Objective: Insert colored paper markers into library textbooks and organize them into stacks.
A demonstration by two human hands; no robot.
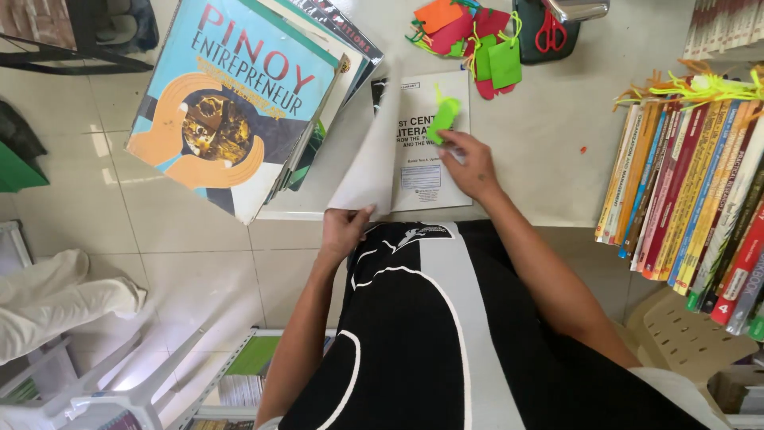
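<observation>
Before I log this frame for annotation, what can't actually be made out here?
Head view only:
- open book: its left page sits behind the lifted leaf that the left hand holds up.
- green tag: lower end covered by the right hand.
- scissors: blades cut off by the top edge.
- book row: runs past the right edge.

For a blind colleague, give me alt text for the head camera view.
A person's left hand lifts the cover of a white book while the right hand lays a green paper tag on its page. Stacked books and coloured tags surround it.

Bright, even daylight; glare on the floor tiles (119,151), wide-angle bending at edges.
</observation>
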